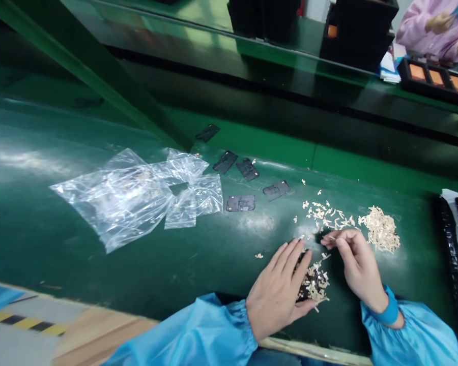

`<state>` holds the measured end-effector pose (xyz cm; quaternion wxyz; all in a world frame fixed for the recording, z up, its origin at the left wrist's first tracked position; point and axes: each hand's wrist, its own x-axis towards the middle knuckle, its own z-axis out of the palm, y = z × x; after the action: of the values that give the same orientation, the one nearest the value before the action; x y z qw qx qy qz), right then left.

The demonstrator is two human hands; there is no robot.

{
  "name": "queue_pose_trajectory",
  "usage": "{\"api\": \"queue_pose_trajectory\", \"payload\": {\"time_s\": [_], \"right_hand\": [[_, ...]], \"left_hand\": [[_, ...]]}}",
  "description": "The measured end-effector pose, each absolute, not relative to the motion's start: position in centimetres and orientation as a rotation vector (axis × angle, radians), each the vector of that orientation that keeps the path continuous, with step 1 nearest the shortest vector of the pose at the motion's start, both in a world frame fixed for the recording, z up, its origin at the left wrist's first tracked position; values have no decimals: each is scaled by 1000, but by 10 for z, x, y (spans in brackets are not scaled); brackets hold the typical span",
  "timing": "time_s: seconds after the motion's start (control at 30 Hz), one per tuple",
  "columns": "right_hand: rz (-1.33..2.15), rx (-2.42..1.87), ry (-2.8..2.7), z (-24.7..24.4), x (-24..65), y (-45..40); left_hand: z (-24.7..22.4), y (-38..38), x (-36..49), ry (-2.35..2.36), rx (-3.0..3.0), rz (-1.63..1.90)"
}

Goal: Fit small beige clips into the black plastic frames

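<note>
My left hand (278, 287) lies flat with its fingers stretched. It partly covers a heap of small pale metal pieces (319, 287) with something dark among them, and the palm hides the rest. To the right of that heap, my right hand (354, 262) is closed in a pinch. A tiny pale piece (332, 239) shows at its fingertips, too small to make out fully. Scattered metal pieces (326, 213) lie just beyond the fingers. A larger pile of the same pieces (380, 229) sits behind the right hand.
Clear plastic bags (133, 198) lie at left on the green table (168, 274). Several flat black plastic plates (240, 204) with cut-outs lie near the middle. A black tray (452, 254) stands at the right edge. Across the bench, a person in pink (423, 30) works beside black boxes (359, 30).
</note>
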<state>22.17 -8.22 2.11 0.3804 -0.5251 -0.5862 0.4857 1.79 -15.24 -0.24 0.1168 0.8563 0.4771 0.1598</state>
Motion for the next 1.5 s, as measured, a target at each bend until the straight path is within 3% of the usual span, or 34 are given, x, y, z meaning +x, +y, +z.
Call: {"api": "queue_pose_trajectory", "payload": {"time_s": [0.27, 0.53, 0.93, 1.2, 1.37, 1.5], "right_hand": [[1572, -1172, -1432, 22, 190, -63], [1978, -945, -1313, 10, 175, -45], [1335, -1248, -1207, 10, 264, -26], [1673, -1126, -1149, 2, 236, -70], [1353, -1297, -1286, -4, 235, -65], [1425, -1192, -1252, 9, 216, -53]], "left_hand": [[-5, -153, 20, 1273, 2456, 549], [3, -151, 17, 1045, 2596, 328], [-2, -131, 33, 962, 2638, 353], [-10, -138, 15, 937, 2632, 487], [-1, -137, 10, 900, 2569, 440], [2, -136, 4, 853, 2534, 455]]}}
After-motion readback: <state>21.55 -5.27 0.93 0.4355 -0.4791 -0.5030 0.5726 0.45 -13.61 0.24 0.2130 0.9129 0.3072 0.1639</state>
